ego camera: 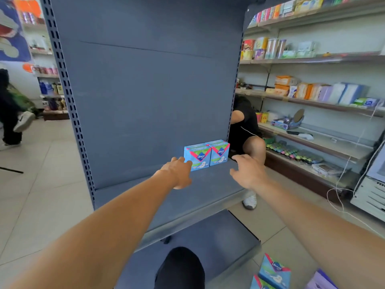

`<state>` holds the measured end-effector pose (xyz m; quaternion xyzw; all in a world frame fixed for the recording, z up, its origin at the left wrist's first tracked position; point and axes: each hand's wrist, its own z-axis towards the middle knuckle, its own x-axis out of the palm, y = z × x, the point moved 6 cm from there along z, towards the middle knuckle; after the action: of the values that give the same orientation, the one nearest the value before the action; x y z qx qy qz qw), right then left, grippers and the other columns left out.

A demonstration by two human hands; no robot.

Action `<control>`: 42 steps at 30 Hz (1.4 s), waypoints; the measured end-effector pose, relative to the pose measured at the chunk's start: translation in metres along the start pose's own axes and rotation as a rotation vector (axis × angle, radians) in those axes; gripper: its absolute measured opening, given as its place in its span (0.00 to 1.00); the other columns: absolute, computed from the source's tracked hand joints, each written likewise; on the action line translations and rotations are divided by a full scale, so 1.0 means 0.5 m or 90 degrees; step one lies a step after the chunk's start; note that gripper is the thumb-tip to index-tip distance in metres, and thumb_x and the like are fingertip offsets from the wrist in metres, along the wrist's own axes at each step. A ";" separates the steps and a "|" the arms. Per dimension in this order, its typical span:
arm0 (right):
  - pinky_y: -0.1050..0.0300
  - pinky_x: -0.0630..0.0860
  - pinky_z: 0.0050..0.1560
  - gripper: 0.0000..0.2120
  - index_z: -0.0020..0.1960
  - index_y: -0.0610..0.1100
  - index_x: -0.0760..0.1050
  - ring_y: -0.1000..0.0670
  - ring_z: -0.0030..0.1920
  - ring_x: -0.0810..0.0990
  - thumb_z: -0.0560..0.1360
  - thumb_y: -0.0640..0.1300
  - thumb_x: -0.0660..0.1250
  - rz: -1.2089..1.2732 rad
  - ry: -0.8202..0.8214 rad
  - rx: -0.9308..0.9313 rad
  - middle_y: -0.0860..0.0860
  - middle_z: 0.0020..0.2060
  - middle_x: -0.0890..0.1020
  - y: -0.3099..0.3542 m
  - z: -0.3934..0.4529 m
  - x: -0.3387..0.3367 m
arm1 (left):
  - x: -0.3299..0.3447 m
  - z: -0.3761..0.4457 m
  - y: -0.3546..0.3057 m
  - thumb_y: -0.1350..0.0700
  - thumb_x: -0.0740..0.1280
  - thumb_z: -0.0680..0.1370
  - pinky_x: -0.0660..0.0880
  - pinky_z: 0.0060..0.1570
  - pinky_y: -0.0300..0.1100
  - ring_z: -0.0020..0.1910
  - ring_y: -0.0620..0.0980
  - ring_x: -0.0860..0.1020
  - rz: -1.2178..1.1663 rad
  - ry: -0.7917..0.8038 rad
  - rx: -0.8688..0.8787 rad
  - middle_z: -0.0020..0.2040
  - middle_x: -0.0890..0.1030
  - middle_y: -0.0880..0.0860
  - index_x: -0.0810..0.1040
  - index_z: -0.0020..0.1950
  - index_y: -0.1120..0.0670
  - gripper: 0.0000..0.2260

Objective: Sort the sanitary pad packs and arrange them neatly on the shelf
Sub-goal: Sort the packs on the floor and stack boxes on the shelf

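Two blue sanitary pad packs (pixel 206 155) stand side by side at the back right of the grey shelf (pixel 145 197). My left hand (pixel 178 172) reaches in from the left, its fingertips touching the left pack's lower corner, fingers relaxed. To the right of the packs my right hand (pixel 248 171) hovers over the shelf's right edge, fingers spread and holding nothing. More blue packs (pixel 273 272) lie on the floor at the bottom right, beside a purple pack (pixel 319 281).
The grey back panel (pixel 145 90) rises behind the shelf, with a lower shelf (pixel 208 236) beneath. A crouching person (pixel 248 132) is right behind the unit. Stocked wall shelves (pixel 312 97) line the right; a white fridge (pixel 373 184) stands at far right. Another person (pixel 12 113) walks at far left.
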<state>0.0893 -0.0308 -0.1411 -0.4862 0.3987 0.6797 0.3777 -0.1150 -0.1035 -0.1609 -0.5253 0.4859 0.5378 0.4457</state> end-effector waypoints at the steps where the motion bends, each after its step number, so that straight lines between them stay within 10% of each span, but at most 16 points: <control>1: 0.46 0.72 0.62 0.23 0.70 0.49 0.68 0.41 0.66 0.70 0.76 0.51 0.62 0.013 0.002 0.007 0.46 0.66 0.73 -0.005 0.025 0.013 | 0.005 0.028 0.007 0.51 0.61 0.78 0.74 0.56 0.52 0.66 0.57 0.66 -0.010 0.001 -0.005 0.66 0.68 0.56 0.65 0.70 0.55 0.21; 16: 0.54 0.70 0.54 0.22 0.68 0.43 0.67 0.42 0.63 0.74 0.77 0.50 0.64 0.205 0.080 0.139 0.44 0.62 0.75 -0.101 0.357 0.258 | 0.163 0.396 0.070 0.48 0.64 0.79 0.72 0.62 0.51 0.66 0.58 0.69 -0.231 -0.021 -0.141 0.67 0.69 0.59 0.61 0.72 0.60 0.27; 23: 0.58 0.65 0.50 0.34 0.76 0.41 0.55 0.43 0.66 0.72 0.77 0.45 0.68 0.427 0.051 0.225 0.42 0.70 0.68 -0.138 0.416 0.307 | 0.201 0.429 0.074 0.47 0.72 0.74 0.73 0.49 0.48 0.57 0.58 0.76 -0.512 -0.172 -0.320 0.58 0.76 0.56 0.68 0.60 0.58 0.23; 35: 0.53 0.69 0.65 0.50 0.79 0.47 0.51 0.48 0.68 0.71 0.68 0.37 0.79 0.732 0.038 0.190 0.46 0.71 0.69 -0.174 0.548 0.337 | 0.264 0.429 0.094 0.60 0.72 0.72 0.79 0.55 0.52 0.52 0.49 0.82 -0.788 -0.194 -0.160 0.51 0.84 0.47 0.73 0.56 0.53 0.15; 42: 0.46 0.79 0.56 0.35 0.66 0.44 0.68 0.47 0.54 0.82 0.64 0.36 0.81 0.759 0.068 0.186 0.45 0.54 0.83 -0.164 0.561 0.388 | 0.259 0.392 0.173 0.72 0.66 0.76 0.80 0.48 0.38 0.50 0.51 0.83 -0.882 -0.187 -0.148 0.54 0.84 0.56 0.73 0.60 0.63 0.14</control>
<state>0.0153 0.2811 -0.2836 -0.1561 0.7094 0.6868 -0.0251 -0.2331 0.0753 -0.2901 -0.6795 -0.0846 0.2447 0.6865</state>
